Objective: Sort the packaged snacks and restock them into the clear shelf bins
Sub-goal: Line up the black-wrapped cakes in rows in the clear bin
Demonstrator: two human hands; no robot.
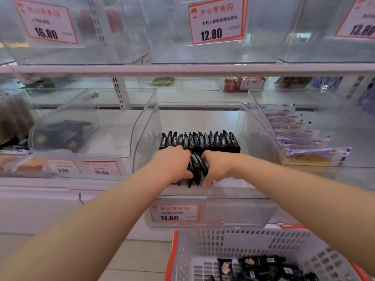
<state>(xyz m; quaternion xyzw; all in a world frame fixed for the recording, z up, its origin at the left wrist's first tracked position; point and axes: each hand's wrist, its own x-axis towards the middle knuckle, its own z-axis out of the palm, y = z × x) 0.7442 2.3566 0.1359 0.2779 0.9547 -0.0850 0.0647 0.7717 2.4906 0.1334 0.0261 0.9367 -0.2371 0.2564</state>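
Observation:
Both my hands reach into the clear middle shelf bin, which carries an 11.80 price tag. My left hand and my right hand grip a small bunch of black snack packets between them, standing on edge at the bin's front. Behind it a neat row of the same black packets stands upright across the bin. More black packets lie loose in the white slotted basket below.
A clear bin on the left holds dark packets. To the right, another bin holds purple-and-clear wrapped cakes. Mostly bare clear bins with price tags 16.80, 12.80 and 13.80 sit on the upper shelf.

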